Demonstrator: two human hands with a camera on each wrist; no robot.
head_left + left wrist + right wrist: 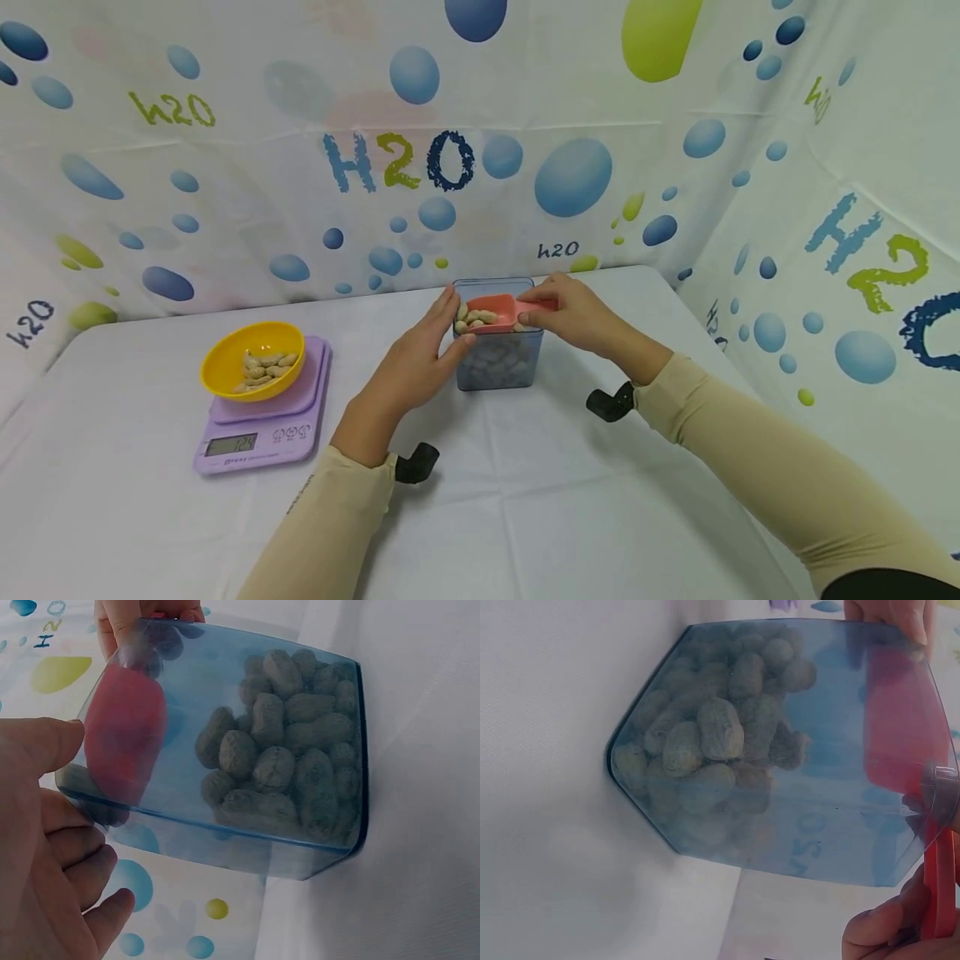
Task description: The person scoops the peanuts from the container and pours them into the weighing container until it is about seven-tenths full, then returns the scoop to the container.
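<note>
A clear blue plastic container [498, 363] stands on the table, partly filled with unshelled peanuts [271, 765]. My right hand [573, 317] grips the handle of a red scoop [495, 310] on the container's right side. The scoop's bowl lies level inside the mouth, just below the rim, with several peanuts in it. On the opposite side, my left hand [416, 354] rests its extended fingers and thumb against the container near the rim. In the right wrist view, the scoop's handle [939, 885] sticks out past the rim between my right fingers and thumb.
To the left, a purple kitchen scale [258, 446] with a lit digital display carries a yellow bowl [217, 367] holding several peanuts. A white cloth covers the table [480, 517]. Behind and on the right hangs a patterned curtain [360, 242] close to the table's edges.
</note>
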